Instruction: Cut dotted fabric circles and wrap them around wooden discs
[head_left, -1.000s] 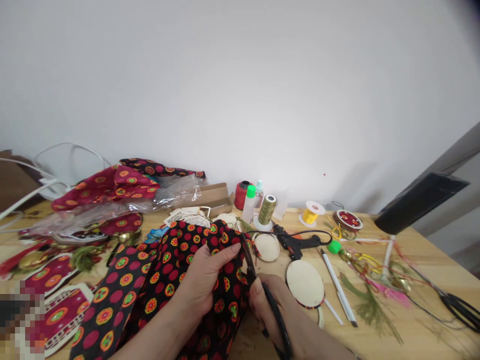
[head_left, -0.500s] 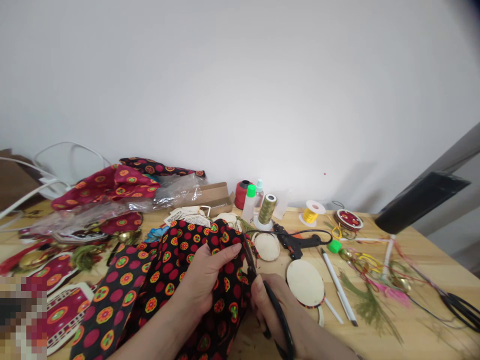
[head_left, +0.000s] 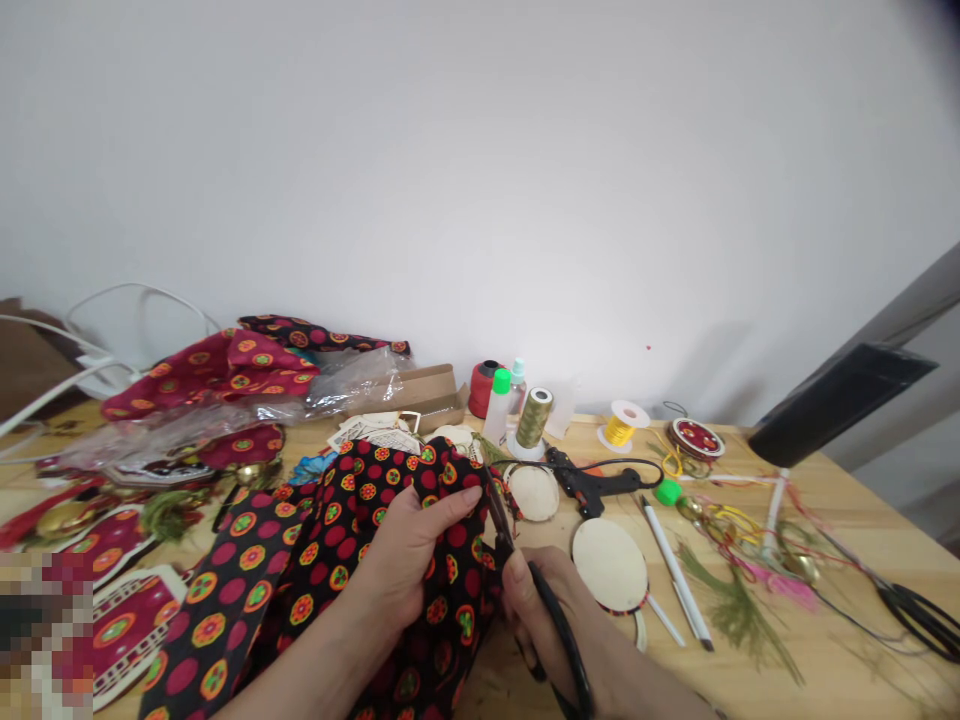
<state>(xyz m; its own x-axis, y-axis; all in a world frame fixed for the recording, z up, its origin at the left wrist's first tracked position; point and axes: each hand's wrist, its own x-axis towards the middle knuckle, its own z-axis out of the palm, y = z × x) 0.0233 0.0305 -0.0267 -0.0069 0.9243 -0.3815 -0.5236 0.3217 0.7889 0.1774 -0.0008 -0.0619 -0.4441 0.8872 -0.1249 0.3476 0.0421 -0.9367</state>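
My left hand (head_left: pixel 416 540) grips a black fabric (head_left: pixel 315 570) printed with red dots and orange-green flowers, its thumb lying on top near the right edge. The cloth hangs in folds over the table's front. In my right hand (head_left: pixel 551 610) are black-handled scissors (head_left: pixel 559 630), my fingers in the loops. Their blades point away from me and lie along the cloth's right edge, just right of my left thumb. How much cloth sits between the blades is hard to make out.
Right of my hands lie round pale discs (head_left: pixel 610 563), a glue gun (head_left: pixel 592 480), a white pen (head_left: pixel 675 570) and a second pair of scissors (head_left: pixel 922 620). Thread spools (head_left: pixel 535 418) and bottles stand along the wall. Maroon fabric (head_left: pixel 217 375) and plastic wrap fill the left.
Almost nothing differs. The scissor handles in my right hand have shifted very slightly, while my left hand keeps its hold on the fabric.
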